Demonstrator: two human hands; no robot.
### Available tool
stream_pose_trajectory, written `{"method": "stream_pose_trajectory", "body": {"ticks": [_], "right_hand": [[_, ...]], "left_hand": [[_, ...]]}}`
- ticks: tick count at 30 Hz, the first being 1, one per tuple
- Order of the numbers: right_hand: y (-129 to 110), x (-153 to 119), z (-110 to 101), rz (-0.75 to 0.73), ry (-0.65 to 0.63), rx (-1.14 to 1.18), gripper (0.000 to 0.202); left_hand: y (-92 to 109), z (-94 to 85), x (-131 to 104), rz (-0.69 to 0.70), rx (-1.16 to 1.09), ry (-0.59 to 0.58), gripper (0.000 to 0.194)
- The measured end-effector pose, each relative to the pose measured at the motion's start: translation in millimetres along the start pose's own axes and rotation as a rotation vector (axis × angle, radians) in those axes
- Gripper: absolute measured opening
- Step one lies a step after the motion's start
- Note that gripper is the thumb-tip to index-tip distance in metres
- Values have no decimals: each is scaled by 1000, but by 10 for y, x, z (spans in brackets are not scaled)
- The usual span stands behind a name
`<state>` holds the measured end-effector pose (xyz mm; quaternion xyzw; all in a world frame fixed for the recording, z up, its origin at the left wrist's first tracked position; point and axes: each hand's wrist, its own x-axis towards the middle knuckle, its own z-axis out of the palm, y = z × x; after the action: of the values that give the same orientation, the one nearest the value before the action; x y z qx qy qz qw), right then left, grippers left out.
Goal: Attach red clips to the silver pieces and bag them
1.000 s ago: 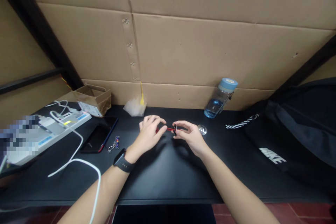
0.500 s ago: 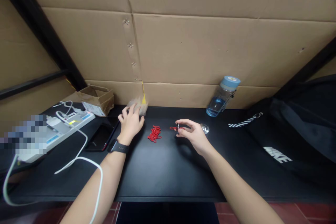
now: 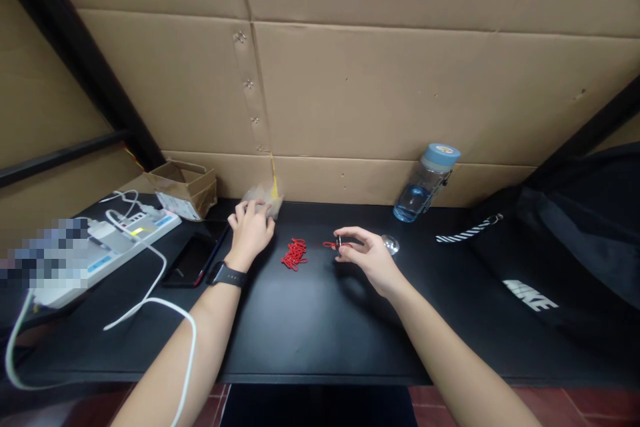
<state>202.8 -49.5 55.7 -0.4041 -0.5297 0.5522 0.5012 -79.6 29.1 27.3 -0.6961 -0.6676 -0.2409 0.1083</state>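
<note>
My left hand (image 3: 251,233), with a dark watch on its wrist, lies over a crumpled clear plastic bag (image 3: 276,205) by the back wall. Its fingers are bent and spread apart, and the tips are partly hidden. Between the thumb and fingertips of my right hand (image 3: 369,253) is a small, shiny round piece (image 3: 339,241) with a red cord loop (image 3: 329,245) sticking out to the left. Behind that hand a clear dome (image 3: 391,245) rests on the black table. A small pile of red cord loops (image 3: 294,254) lies between my hands.
To the left are a phone (image 3: 193,259), a white power strip (image 3: 107,257) with cables, and an open cardboard box (image 3: 184,188). A blue-capped water bottle (image 3: 425,183) stands at the back. On the right sits a black bag (image 3: 560,267) with a striped strap.
The fingers of my left hand have bent down further onto the plastic bag. My right hand keeps its pinch in the same place.
</note>
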Motion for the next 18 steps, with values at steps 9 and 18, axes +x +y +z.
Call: {"method": "stream_pose_trajectory", "body": {"ticks": [9,18], "right_hand": [[7,-10,2,-2,-24,-15,40],[-68,54,-218,-118,94,-119,38]], "left_hand": [[1,-83,29,-34,-68,30,45],[265,-406,-56,289,-767,119,33]]}}
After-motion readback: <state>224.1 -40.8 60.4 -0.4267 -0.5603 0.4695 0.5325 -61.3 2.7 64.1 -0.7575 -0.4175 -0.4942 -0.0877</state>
